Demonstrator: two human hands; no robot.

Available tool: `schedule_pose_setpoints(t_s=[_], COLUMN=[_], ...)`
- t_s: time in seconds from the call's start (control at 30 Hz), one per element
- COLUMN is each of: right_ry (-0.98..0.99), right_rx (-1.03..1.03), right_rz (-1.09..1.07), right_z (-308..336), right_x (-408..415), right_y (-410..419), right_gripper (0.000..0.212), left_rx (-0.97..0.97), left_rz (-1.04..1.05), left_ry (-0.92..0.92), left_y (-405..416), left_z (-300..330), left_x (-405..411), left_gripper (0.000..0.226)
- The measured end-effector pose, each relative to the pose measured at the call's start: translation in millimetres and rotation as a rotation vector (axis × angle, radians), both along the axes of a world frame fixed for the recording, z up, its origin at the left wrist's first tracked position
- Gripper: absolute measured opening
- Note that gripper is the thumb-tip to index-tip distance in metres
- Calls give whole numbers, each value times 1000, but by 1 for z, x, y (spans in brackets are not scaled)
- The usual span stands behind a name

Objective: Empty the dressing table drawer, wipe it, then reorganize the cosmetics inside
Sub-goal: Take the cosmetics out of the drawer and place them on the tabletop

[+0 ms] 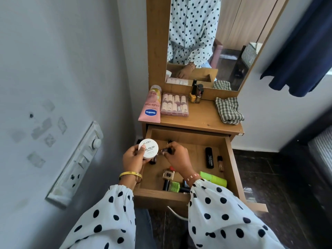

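The wooden drawer [231, 159] of the dressing table stands pulled out. My left hand [132, 159] grips a round white nail polish remover tub [148, 149] above the drawer's left side. My right hand [177, 155] is inside the drawer, its fingers curled round small dark bottles [166, 150]. Left in the drawer are a black tube [209, 157], a small brown vial [220, 163], a green tube [213, 178], a gold-capped lipstick [168, 177] and several small items at the front.
On the tabletop [203, 119] lie a pink Vaseline tube [150, 106], a clear box of small bottles [175, 105], nail polish bottles [195, 94] and a checked cloth [229, 110]. A mirror [233, 33] stands behind. A switch panel [79, 162] is on the left wall.
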State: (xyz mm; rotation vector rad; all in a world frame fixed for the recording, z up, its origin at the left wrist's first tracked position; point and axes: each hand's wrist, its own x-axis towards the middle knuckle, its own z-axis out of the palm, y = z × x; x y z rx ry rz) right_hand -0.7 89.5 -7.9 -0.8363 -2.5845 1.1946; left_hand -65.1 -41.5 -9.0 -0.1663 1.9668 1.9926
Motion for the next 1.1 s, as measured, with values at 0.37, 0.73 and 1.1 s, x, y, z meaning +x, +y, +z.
schedule_pose_setpoints(t_s=[0.37, 0.73, 1.1], right_ry=[291, 251, 171], right_rx=[-92, -19, 173], right_rz=[-192, -303, -231], right_z=[66, 109, 105], right_x=[15, -10, -44], right_y=[50, 125, 176], right_gripper=[23, 22, 25], left_rx=[107, -30, -492], left_rz=[-196, -358, -498], left_ry=[-10, 140, 518], left_y=[47, 146, 211], left_z=[44, 76, 95], left_x=[3, -29, -59], left_gripper=[32, 45, 44])
